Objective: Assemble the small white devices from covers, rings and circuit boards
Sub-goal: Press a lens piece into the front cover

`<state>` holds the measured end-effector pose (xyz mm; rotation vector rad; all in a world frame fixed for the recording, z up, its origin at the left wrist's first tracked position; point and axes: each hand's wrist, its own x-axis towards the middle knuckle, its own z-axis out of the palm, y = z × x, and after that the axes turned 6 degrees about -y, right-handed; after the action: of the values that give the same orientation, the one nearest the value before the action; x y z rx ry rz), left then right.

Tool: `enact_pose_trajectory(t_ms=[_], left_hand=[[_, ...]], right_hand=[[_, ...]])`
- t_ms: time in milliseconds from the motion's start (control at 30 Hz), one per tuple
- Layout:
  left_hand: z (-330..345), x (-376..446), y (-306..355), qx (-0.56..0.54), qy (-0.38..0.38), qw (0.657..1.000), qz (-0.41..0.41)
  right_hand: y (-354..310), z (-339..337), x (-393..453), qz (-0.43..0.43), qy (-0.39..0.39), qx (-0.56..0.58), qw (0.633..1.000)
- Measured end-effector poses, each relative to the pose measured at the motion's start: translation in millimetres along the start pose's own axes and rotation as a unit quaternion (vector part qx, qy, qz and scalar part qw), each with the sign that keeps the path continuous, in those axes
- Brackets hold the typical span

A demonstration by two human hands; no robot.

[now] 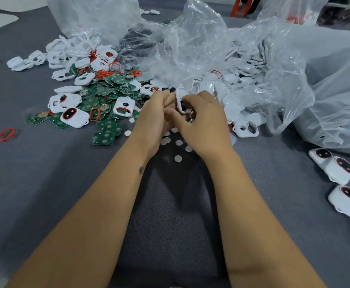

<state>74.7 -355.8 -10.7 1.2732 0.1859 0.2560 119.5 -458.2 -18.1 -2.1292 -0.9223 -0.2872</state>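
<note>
At tabletop [45, 183] centre: both hands meet, raised just above scattered white discs [178, 158].
Left hand [155, 119]: fingers curled, pinching the white cover [180, 96].
Right hand [201, 123]: fingers curled round the same cover, held on edge.
Circuit boards [103, 138]: green pile, left of hands.
Finished devices [345, 201]: right edge.
</note>
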Motion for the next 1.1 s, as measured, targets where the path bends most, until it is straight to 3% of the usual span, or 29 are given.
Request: enact_pose_trajectory(t_ms=[133, 233, 367, 500, 933, 1100], left_hand=[[1.5, -0.2, -1.9, 0.028, 0.012, 1.000, -0.002], [-1.2, -2.3, -1.0, 0.052, 0.027, 0.998, 0.037], [-6.4, 0.5, 0.7, 0.039, 0.073, 0.996, 0.037], [-13.1, 0.2, 2.1, -0.037, 0.044, 0.998, 0.030], [-13.8, -3.7, 6.5, -0.122, -0.018, 0.991, 0.057], [-15.2, -5.7, 10.3, -0.124, -0.029, 0.988, 0.085]], right_hand=[[2.3, -2.2, 1.3, 0.021, 0.007, -0.037, 0.999], [-0.8, -6.5, 1.9, 0.081, 0.040, 0.080, 0.993], [-6.8, -12.7, 4.7, 0.149, 0.028, 0.318, 0.936], [-5.0, -14.5, 6.6, 0.227, -0.020, 0.448, 0.864], [-1.8, -12.7, 6.3, 0.202, -0.083, 0.535, 0.816], [-5.0, -14.8, 6.9, 0.167, -0.095, 0.636, 0.747]])
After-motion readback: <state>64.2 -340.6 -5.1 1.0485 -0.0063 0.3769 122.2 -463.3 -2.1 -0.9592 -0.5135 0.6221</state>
